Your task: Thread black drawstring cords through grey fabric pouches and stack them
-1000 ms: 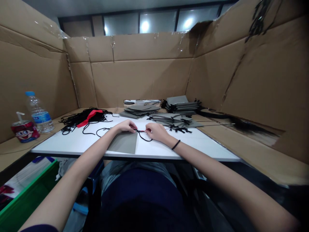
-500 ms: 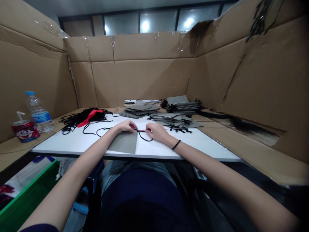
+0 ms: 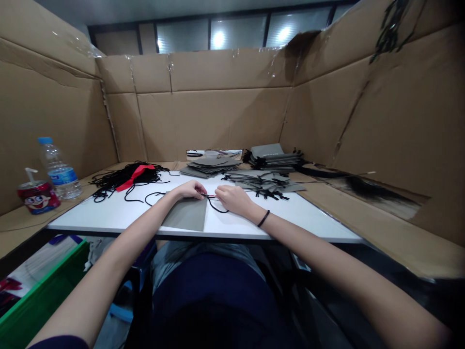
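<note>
A flat grey pouch lies on the white tabletop near its front edge. My left hand is closed in a pinch at the pouch's top right corner, where black cord comes out and curves toward my other hand. More cord loops out to the left of the pouch. My right hand, with a black band on its wrist, is pinched just right of that corner. A small thin red piece shows between the two hands, at my right fingertips; its exact kind is too small to tell.
A heap of black cords with a red strip lies left. Grey pouches are stacked at the back, at right and behind that. A bottle and red can stand far left. Cardboard walls surround the table.
My right hand has moved slightly left, closer to my left hand, and less of the red piece shows between them. My left hand and the pouch have stayed in place.
</note>
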A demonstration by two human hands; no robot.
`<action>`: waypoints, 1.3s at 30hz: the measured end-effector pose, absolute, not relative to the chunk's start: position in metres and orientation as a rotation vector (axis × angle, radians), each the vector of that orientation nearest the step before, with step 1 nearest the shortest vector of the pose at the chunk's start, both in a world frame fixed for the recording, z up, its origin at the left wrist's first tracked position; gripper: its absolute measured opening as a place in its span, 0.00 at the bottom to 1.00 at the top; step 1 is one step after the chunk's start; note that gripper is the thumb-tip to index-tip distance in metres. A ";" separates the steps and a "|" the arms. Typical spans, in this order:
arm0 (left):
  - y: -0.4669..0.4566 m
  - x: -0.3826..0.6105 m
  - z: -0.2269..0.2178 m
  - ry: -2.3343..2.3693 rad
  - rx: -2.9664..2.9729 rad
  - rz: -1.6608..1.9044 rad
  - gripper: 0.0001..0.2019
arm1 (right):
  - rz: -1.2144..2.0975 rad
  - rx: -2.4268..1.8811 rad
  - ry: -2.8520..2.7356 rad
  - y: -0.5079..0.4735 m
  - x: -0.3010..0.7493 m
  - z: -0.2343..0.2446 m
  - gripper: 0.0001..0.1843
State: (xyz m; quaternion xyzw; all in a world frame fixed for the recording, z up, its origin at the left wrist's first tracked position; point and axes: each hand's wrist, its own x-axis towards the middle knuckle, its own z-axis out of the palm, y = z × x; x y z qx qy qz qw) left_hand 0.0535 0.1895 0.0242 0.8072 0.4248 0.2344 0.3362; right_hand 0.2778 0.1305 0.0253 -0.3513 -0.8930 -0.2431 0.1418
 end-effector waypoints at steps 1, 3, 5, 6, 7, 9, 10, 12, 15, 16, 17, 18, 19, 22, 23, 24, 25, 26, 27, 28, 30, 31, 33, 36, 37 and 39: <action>0.189 0.054 0.024 1.110 2.104 0.610 0.16 | -0.703 -1.019 -2.585 0.130 0.278 0.026 0.11; 0.188 0.054 0.025 1.112 2.102 0.609 0.15 | -0.695 -1.032 -2.598 0.129 0.277 0.027 0.11; 0.188 0.054 0.025 1.111 2.103 0.609 0.16 | -0.682 -1.041 -2.601 0.128 0.276 0.028 0.12; 0.188 0.054 0.026 1.110 2.105 0.610 0.16 | -0.679 -1.043 -2.600 0.127 0.276 0.029 0.12; 0.188 0.054 0.026 1.110 2.107 0.610 0.16 | -0.680 -1.043 -2.597 0.127 0.275 0.029 0.12; 0.189 0.054 0.026 1.107 2.111 0.609 0.16 | -0.682 -1.049 -2.592 0.127 0.274 0.029 0.12; 0.189 0.054 0.026 1.105 2.112 0.608 0.16 | -0.678 -1.055 -2.590 0.127 0.274 0.029 0.12; 0.190 0.054 0.026 1.099 2.113 0.608 0.16 | -0.659 -1.071 -2.581 0.126 0.273 0.029 0.12; 0.191 0.053 0.026 1.093 2.111 0.609 0.16 | -0.631 -1.098 -2.552 0.126 0.275 0.030 0.11; 0.191 0.053 0.026 1.092 2.110 0.609 0.16 | -0.626 -1.104 -2.539 0.126 0.275 0.030 0.11; 0.192 0.053 0.026 1.090 2.109 0.609 0.16 | -0.623 -1.110 -2.524 0.126 0.277 0.031 0.11; 0.192 0.053 0.025 1.089 2.107 0.608 0.16 | -0.618 -1.114 -2.510 0.127 0.278 0.031 0.11; 0.193 0.052 0.025 1.088 2.106 0.607 0.16 | -0.612 -1.116 -2.497 0.127 0.279 0.031 0.10; 0.194 0.052 0.024 1.090 2.104 0.603 0.17 | -0.588 -1.126 -2.473 0.128 0.281 0.031 0.09; 0.194 0.052 0.024 1.092 2.105 0.602 0.17 | -0.579 -1.131 -2.472 0.128 0.281 0.031 0.09; 0.194 0.052 0.024 1.094 2.105 0.601 0.17 | -0.571 -1.137 -2.473 0.128 0.280 0.031 0.09; 0.195 0.052 0.024 1.097 2.106 0.601 0.17 | -0.562 -1.143 -2.475 0.128 0.280 0.031 0.09; 0.195 0.051 0.024 1.099 2.107 0.602 0.17 | -0.553 -1.146 -2.477 0.128 0.280 0.031 0.09; 0.195 0.051 0.024 1.102 2.108 0.603 0.17 | -0.544 -1.148 -2.479 0.128 0.280 0.031 0.09; 0.195 0.051 0.024 1.104 2.109 0.605 0.17 | -0.537 -1.149 -2.479 0.128 0.279 0.031 0.09; 0.195 0.051 0.023 1.110 2.109 0.610 0.17 | -0.526 -1.144 -2.475 0.129 0.279 0.031 0.10; 0.195 0.051 0.023 1.113 2.109 0.612 0.17 | -0.523 -1.141 -2.473 0.129 0.279 0.030 0.10; 0.195 0.051 0.023 1.118 2.107 0.612 0.18 | -0.522 -1.136 -2.468 0.130 0.279 0.030 0.10; 0.194 0.051 0.023 1.121 2.103 0.607 0.18 | -0.524 -1.141 -2.466 0.130 0.280 0.030 0.10; 0.194 0.051 0.023 1.121 2.103 0.606 0.18 | -0.522 -1.146 -2.467 0.130 0.280 0.030 0.10; 0.193 0.051 0.023 1.123 2.103 0.606 0.18 | -0.516 -1.156 -2.473 0.129 0.280 0.030 0.10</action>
